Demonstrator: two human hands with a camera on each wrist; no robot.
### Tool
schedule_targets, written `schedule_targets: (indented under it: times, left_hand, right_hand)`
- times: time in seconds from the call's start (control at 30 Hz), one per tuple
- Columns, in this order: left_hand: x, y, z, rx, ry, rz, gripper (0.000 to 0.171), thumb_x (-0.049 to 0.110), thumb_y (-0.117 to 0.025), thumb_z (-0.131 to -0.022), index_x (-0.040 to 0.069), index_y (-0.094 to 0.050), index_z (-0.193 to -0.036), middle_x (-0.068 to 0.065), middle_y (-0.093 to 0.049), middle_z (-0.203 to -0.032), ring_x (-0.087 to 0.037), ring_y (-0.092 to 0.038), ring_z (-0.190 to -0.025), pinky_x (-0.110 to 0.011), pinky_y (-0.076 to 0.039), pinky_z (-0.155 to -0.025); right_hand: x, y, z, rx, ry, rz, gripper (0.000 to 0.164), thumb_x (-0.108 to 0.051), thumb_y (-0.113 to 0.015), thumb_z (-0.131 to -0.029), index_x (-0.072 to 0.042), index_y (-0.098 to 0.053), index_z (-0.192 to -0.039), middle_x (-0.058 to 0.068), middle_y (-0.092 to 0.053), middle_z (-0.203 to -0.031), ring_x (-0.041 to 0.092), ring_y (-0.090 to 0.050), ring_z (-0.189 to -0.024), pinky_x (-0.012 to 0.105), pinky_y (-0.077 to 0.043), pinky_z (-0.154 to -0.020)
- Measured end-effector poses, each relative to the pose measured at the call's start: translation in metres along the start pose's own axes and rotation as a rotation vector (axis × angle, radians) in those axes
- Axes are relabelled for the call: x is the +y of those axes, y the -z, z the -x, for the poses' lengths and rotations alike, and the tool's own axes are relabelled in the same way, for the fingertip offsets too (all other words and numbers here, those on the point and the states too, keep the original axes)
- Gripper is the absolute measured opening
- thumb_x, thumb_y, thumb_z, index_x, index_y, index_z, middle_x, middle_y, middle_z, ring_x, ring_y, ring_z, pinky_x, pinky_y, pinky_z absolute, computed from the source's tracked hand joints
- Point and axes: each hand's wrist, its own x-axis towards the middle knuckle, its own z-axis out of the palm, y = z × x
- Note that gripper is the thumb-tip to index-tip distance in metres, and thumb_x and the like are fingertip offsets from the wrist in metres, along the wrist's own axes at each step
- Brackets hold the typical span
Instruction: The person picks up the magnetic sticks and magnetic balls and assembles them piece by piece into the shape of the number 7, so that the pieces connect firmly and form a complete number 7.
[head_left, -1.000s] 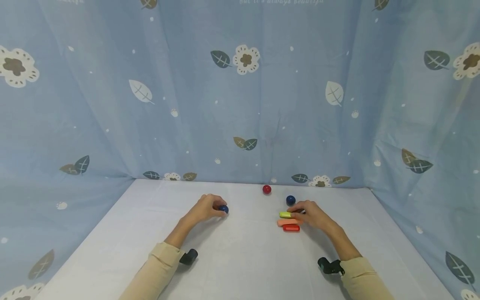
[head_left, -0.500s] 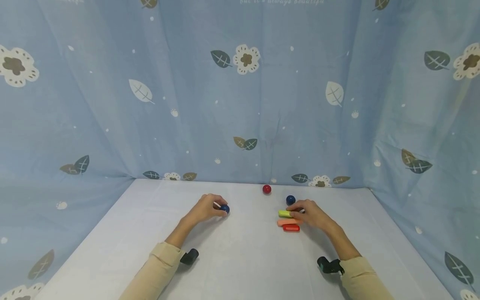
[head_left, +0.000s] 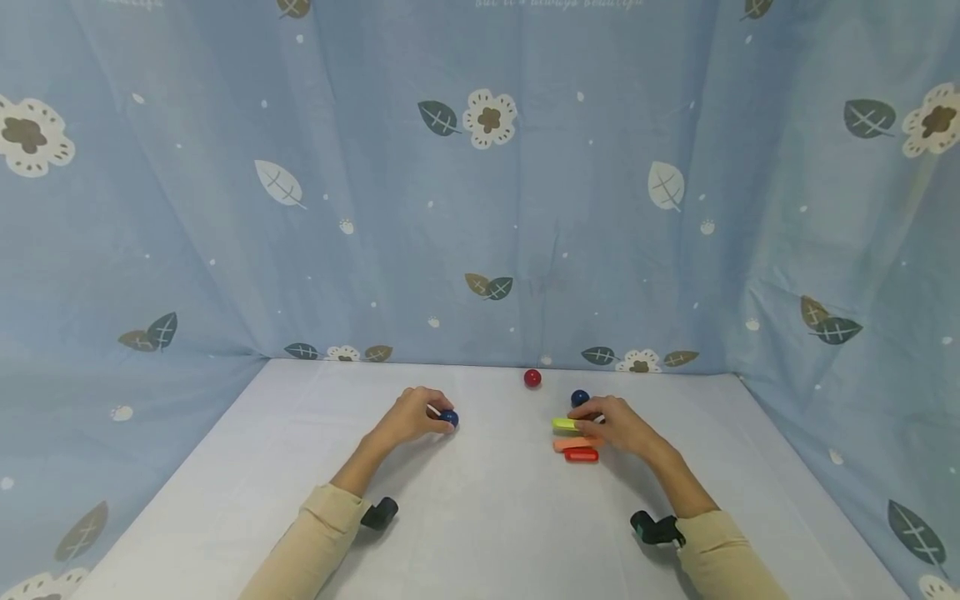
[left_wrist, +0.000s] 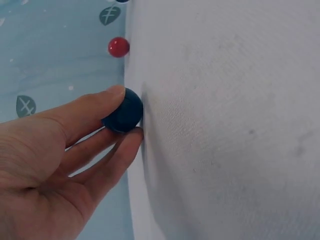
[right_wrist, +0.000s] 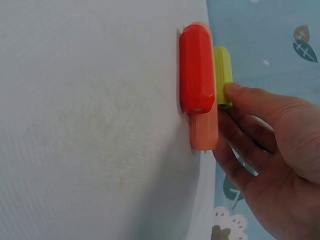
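Observation:
My left hand [head_left: 411,417] holds a glossy blue ball [left_wrist: 125,112] between thumb and fingers, low at the white table's left-centre. On the right side, my right hand [head_left: 621,427] pinches a short yellow-green ribbed stick [right_wrist: 223,75] by its right end. Just in front of it lies a longer orange ribbed stick [head_left: 573,444]. A red stick [right_wrist: 196,70] lies nearest to me, close alongside the orange one. The fingers hide part of the yellow-green stick. Behind the right fingertips is a second blue ball [head_left: 580,398], partly covered by them.
A red ball [head_left: 532,378] sits near the back edge of the white table [head_left: 480,517], between the hands. A blue patterned curtain [head_left: 390,208] rises behind and on both sides. Each wrist carries a black camera [head_left: 656,528].
My right hand has shifted slightly left and away from me, with the yellow-green stick, widening its gap from the orange stick. The left hand and its ball have barely moved.

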Motion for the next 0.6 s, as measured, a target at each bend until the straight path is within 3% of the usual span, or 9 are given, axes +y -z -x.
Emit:
schedule_targets:
  times: [0.33, 0.6]
  left_hand:
    - [-0.001, -0.001, -0.001, 0.004, 0.029, -0.014, 0.028, 0.017, -0.083, -0.078, 0.012, -0.074, -0.104, -0.005, -0.075, -0.103, -0.016, -0.070, -0.087, -0.033, -0.057, -0.078]
    - [-0.001, -0.002, 0.000, 0.011, 0.015, 0.004, 0.028, 0.017, -0.083, -0.078, 0.011, -0.074, -0.103, -0.008, -0.075, -0.104, -0.018, -0.071, -0.089, -0.033, -0.059, -0.077]
  right_hand:
    - [-0.008, 0.000, -0.002, 0.008, 0.028, -0.005, 0.021, -0.013, -0.065, -0.094, -0.008, -0.073, -0.113, 0.005, -0.073, -0.105, 0.014, -0.064, -0.092, 0.025, -0.056, -0.079]
    - [-0.017, -0.001, -0.005, -0.001, 0.024, 0.005, 0.021, -0.014, -0.065, -0.094, -0.009, -0.073, -0.113, 0.003, -0.072, -0.104, 0.014, -0.063, -0.093, 0.023, -0.054, -0.080]
